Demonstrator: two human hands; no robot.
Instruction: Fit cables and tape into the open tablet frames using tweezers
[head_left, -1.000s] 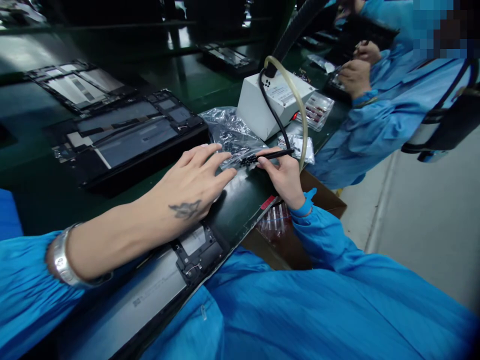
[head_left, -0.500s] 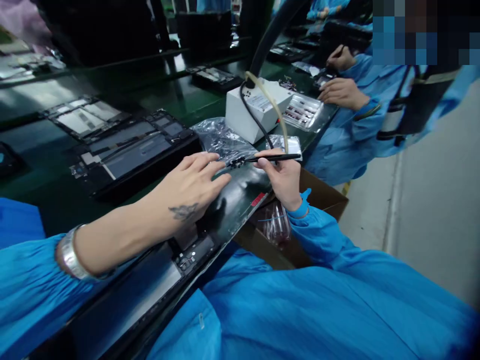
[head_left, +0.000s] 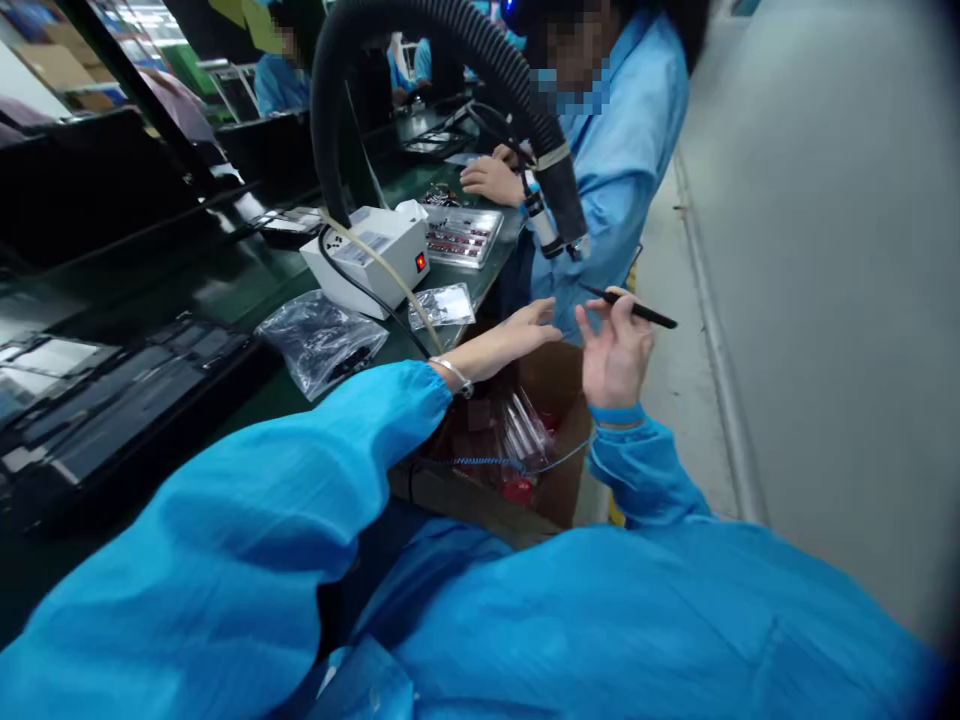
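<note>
We can read no text anywhere. The white box [head_left: 367, 255] carries a pale label on its top — the print on it is too small and blurred for us to make out. Just right of the white box, the tray [head_left: 463, 235] shows rows of small marks, and none resolves into letters or numbers.

A white box [head_left: 367, 258] stands behind a plastic bag [head_left: 322, 340], tray [head_left: 463, 235] seemingly at its right.
</note>
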